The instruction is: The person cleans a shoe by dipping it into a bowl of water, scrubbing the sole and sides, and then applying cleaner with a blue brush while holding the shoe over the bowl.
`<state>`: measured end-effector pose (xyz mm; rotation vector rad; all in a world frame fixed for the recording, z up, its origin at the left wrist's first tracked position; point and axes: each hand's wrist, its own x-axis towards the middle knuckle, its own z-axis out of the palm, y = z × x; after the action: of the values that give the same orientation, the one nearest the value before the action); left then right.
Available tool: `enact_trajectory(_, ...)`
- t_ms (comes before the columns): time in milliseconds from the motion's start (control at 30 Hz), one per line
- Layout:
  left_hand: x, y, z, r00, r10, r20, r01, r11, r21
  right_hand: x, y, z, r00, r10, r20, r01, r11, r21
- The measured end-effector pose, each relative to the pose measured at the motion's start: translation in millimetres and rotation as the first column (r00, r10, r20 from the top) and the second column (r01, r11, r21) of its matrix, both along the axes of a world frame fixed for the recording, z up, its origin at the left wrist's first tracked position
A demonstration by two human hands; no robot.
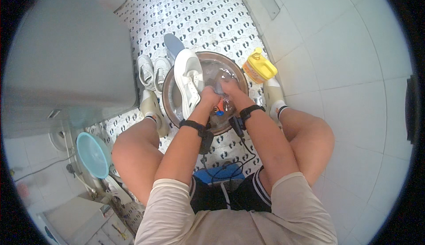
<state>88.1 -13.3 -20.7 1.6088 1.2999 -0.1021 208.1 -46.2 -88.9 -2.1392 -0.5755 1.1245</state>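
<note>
Both my hands are over a round brown basin (166,95) of soapy water between my feet. My left hand (210,97) is closed near the basin's middle. Close beside it, my right hand (229,86) is closed too, fingers down at the water. A small greyish piece (218,87) shows between them; its kind I cannot make out. Just below lies something orange and blue (220,107), partly hidden by my hands. A white sneaker (187,74) leans along the basin's left side, left of my left hand. Behind it a grey insole (173,44) is partly covered.
A pair of white shoes (152,72) stands left of the basin. To its right is a yellow jug (260,66) by the tiled wall (318,68). A grey cabinet-like appliance (88,54) rises at left, above a light blue basin (94,155). Black cables (230,167) hang from my wrist straps.
</note>
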Motion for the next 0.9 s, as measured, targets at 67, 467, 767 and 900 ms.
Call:
enact_trajectory(67,7,-2,8,0.998,-0.055,-0.021,0.057,0.995,0.079,9,-2,-12,0.991,-0.083,-0.106,0.09,0.995,0.054)
enact_trajectory(467,-25,20,24,0.942,0.182,0.281,-0.064,0.922,-0.383,-19,-32,77,0.824,-0.018,-0.567,0.125,0.981,0.151)
enact_trajectory(767,-55,29,50,0.89,0.277,0.361,-0.082,0.878,-0.471,-26,-42,102,0.916,0.033,-0.4,0.082,0.961,0.266)
enact_trajectory(900,-50,23,45,0.884,0.23,0.406,-0.015,0.884,-0.467,-31,-38,111,0.918,0.112,-0.381,0.066,0.903,0.424)
